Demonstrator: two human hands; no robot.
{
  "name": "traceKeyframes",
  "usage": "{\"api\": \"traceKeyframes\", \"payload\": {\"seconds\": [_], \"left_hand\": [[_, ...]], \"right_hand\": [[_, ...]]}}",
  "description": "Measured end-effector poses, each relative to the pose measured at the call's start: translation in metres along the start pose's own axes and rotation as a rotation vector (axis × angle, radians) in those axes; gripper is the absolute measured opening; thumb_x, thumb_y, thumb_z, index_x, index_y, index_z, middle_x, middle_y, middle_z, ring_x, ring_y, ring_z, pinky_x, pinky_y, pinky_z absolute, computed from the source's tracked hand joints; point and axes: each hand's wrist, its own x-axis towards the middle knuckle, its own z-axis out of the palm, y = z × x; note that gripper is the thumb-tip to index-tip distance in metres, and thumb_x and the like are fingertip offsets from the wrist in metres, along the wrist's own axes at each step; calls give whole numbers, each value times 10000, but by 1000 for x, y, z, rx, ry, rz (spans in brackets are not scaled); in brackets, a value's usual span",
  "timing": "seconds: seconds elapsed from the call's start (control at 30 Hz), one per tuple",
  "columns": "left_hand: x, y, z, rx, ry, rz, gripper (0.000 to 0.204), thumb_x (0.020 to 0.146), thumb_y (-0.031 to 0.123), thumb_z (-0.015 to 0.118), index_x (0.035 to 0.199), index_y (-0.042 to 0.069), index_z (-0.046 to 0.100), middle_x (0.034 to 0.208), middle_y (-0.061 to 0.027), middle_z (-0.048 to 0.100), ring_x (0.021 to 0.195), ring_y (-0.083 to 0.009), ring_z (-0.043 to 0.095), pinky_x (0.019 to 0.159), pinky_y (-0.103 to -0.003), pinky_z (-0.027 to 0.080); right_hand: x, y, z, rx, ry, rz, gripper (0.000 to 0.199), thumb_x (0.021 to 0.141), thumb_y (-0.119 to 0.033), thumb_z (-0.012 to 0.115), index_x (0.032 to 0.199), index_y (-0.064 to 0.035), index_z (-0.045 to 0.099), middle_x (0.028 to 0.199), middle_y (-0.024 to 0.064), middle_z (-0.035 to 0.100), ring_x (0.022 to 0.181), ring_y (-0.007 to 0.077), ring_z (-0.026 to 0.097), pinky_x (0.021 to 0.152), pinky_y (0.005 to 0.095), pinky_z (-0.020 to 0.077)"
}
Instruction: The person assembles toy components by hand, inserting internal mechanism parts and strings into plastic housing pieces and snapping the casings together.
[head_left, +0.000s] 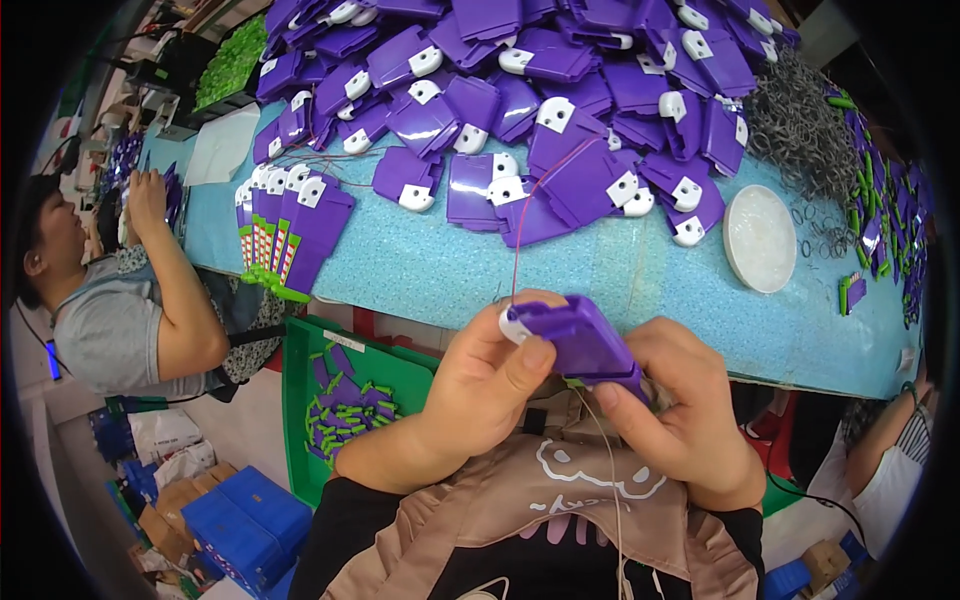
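My left hand (485,380) and my right hand (685,410) hold a purple plastic casing (585,345) in front of my chest, just off the table's near edge. The left thumb and fingers pinch its white end, while the right fingers grip the other end. From the white end a thin red wire (517,250) runs up toward the pile. Below the casing hangs a pale cord (615,500). The inner side of the casing is partly covered by my fingers. Ahead lie many similar purple casings (590,180) with white corners, heaped on the blue table.
Fanned casings with green ends (275,230) lie at the left. A white bowl (760,250) sits at right, near a heap of dark rings (805,115). Below is a green bin (298,420) of small purple-green parts. Co-workers sit at left (130,310) and right (890,450).
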Motion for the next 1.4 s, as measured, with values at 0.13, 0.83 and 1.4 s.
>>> {"api": "traceKeyframes", "payload": {"seconds": [0.13, 0.83, 1.4], "left_hand": [[1, 1, -2, 92, -53, 142, 302, 902, 212, 500, 1154, 51, 453, 1142, -164, 446, 1030, -225, 476, 902, -377, 392], [5, 44, -29, -507, -79, -59, 283, 919, 182, 482, 1136, 0, 494, 1056, -65, 568, 936, -119, 549, 827, -278, 447], [48, 122, -102, 1999, 482, 512, 414, 658, 91, 697, 1019, 38, 500, 936, -128, 492, 913, -313, 470, 819, -382, 364]], "right_hand": [[2, 0, 0, -79, 35, 24, 174, 667, -80, 695, 784, -20, 580, 673, 105, 544, 595, 258, 531, 523, 319, 397], [52, -8, 33, 133, -132, -331, 1286, 384, -537, 823, 1350, 44, 204, 1366, 229, 279, 1268, 336, 279, 1039, 451, 185], [81, 4, 94, -833, -170, -490, 247, 709, -166, 552, 917, -34, 547, 1040, 162, 492, 1057, 327, 457, 937, 447, 319]]}}
